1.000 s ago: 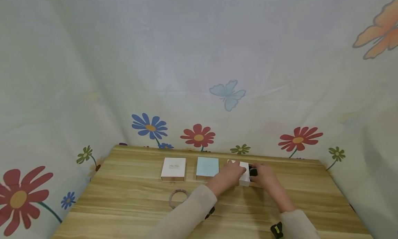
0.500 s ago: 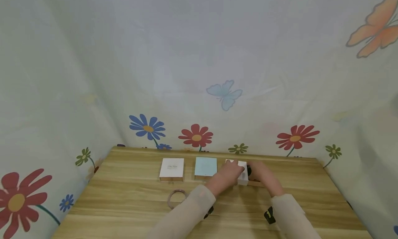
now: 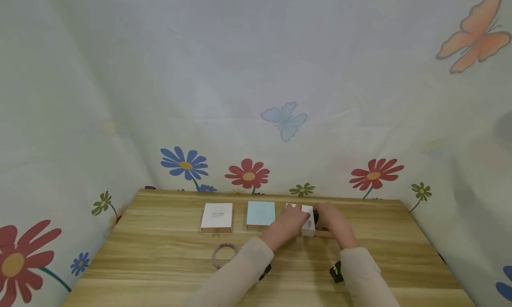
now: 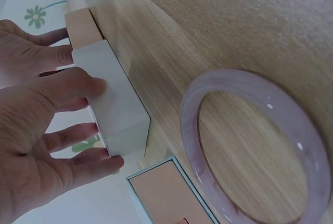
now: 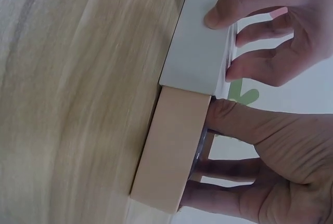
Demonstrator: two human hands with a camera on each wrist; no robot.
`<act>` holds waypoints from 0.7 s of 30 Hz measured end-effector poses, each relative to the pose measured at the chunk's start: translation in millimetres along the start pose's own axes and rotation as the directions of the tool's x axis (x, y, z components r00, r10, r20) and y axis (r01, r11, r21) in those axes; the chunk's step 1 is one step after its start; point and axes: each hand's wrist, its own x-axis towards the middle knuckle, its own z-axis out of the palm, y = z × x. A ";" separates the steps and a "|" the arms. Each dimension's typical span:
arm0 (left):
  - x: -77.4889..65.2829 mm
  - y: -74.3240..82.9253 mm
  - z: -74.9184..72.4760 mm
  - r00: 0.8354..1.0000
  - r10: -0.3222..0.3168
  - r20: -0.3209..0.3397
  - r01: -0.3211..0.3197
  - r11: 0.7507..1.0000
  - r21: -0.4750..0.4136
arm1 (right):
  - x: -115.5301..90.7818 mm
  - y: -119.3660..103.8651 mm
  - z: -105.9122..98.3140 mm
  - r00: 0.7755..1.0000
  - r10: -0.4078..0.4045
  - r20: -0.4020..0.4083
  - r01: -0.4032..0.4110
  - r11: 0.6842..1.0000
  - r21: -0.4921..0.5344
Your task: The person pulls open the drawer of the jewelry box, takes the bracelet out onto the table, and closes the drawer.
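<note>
In the head view my left hand [image 3: 289, 221] grips the white sleeve [image 3: 308, 227] of a small box at the back of the table. Its thumb presses the near side and its fingers [image 4: 93, 169] lie at the far side and end. The box's tan drawer [image 5: 169, 146] stands pulled out to the right. Over it is my right hand [image 3: 333, 222], thumb and fingers reaching down into the drawer on either side of a dark, glossy curved piece [image 5: 200, 151]. The rest of that piece is hidden by the drawer wall and my fingers.
Left of the gripped box lie a light-blue box [image 3: 261, 214] and a white box with small lettering [image 3: 217, 218]. A pale pinkish bangle [image 4: 190, 130] lies on the wooden table [image 3: 160, 249], partly behind my left sleeve in the head view. A flower-printed cloth [image 3: 224, 76] hangs behind.
My right hand has turned and shifted left over the drawer, covering more of the dark piece. The left hand keeps its grip on the white sleeve. The head view has shifted slightly.
</note>
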 end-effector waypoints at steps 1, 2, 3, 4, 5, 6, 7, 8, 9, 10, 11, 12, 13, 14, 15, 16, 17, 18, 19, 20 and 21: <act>0.0 -0.9 0.2 1.000 0.002 0.000 -0.002 1.000 -0.002 | 0.7 0.7 0.4 1.000 -0.005 -0.006 0.005 1.000 -0.001; 0.1 -1.7 0.1 1.000 0.004 0.000 -0.004 1.000 -0.004 | 0.8 1.2 0.5 1.000 -0.010 -0.010 0.010 1.000 -0.002; 0.1 -2.2 -0.3 1.000 0.005 0.002 -0.005 1.000 -0.008 | 1.1 2.1 0.8 1.000 -0.013 -0.012 0.013 1.000 -0.001; 0.1 -2.6 -0.6 1.000 0.006 0.003 -0.006 1.000 -0.013 | 1.2 2.7 0.9 1.000 -0.012 -0.012 0.012 1.000 0.001; 0.0 -2.8 -1.0 1.000 0.005 0.002 -0.005 1.000 -0.018 | 1.0 2.9 0.7 1.000 -0.012 -0.011 0.012 1.000 0.006; 0.0 -3.0 -1.4 1.000 0.003 0.002 -0.003 1.000 -0.022 | 1.1 3.3 0.4 1.000 -0.015 -0.012 0.015 1.000 0.008; -0.1 -2.7 -1.8 1.000 0.003 0.002 -0.003 1.000 -0.020 | 0.7 3.7 0.4 1.000 -0.012 -0.009 0.013 1.000 0.014; -0.3 -2.5 -2.1 1.000 0.001 0.001 -0.001 1.000 -0.021 | 0.5 4.1 0.2 1.000 -0.011 -0.006 0.011 1.000 0.017; -0.5 -2.3 -2.5 1.000 0.001 -0.001 -0.001 1.000 -0.018 | 0.5 4.4 0.1 1.000 -0.005 -0.003 0.006 1.000 0.023; -0.9 -2.1 -2.9 1.000 0.001 -0.004 -0.001 1.000 -0.016 | 0.5 4.4 0.0 1.000 -0.006 0.000 0.006 1.000 0.023; -1.3 -1.9 -3.5 1.000 0.002 -0.006 -0.002 1.000 -0.013 | 0.5 4.6 0.2 1.000 -0.004 0.003 0.004 1.000 0.027; -1.7 -1.8 -3.9 1.000 0.005 -0.007 -0.005 1.000 -0.010 | 0.7 5.1 0.8 1.000 -0.006 0.004 0.006 1.000 0.025; -2.4 -1.7 -4.6 1.000 0.007 -0.010 -0.007 1.000 -0.010 | 0.7 5.1 1.1 1.000 -0.005 0.005 0.005 1.000 0.024; -2.9 -1.6 -5.2 1.000 0.008 -0.012 -0.008 1.000 -0.011 | 0.6 5.4 1.6 1.000 -0.006 0.002 0.006 1.000 0.026; -3.2 -1.6 -5.7 1.000 0.009 -0.014 -0.009 1.000 -0.011 | 0.4 5.8 2.3 1.000 -0.005 -0.001 0.005 1.000 0.028; -3.3 -1.6 -6.0 1.000 0.008 -0.016 -0.009 1.000 -0.014 | 0.3 6.2 3.0 1.000 -0.006 -0.006 0.006 1.000 0.026; -3.1 -1.8 -5.8 1.000 0.008 -0.017 -0.008 1.000 -0.014 | -0.1 6.6 3.6 1.000 -0.006 -0.013 0.006 1.000 0.028; -2.9 -2.0 -5.5 1.000 0.006 -0.017 -0.007 1.000 -0.016 | -0.4 7.3 4.6 1.000 -0.007 -0.020 0.008 1.000 0.026; -2.6 -2.2 -4.9 1.000 0.004 -0.017 -0.004 1.000 -0.018 | -0.8 7.6 5.4 1.000 -0.005 -0.029 0.006 1.000 0.031; -2.3 -2.4 -4.0 1.000 0.001 -0.016 -0.001 1.000 -0.018 | -1.4 7.7 6.2 0.999 -0.005 -0.038 0.006 0.999 0.033; -2.0 -2.7 -3.1 1.000 -0.001 -0.015 0.001 1.000 -0.019 | -1.7 7.8 7.2 0.999 -0.004 -0.047 0.006 0.999 0.035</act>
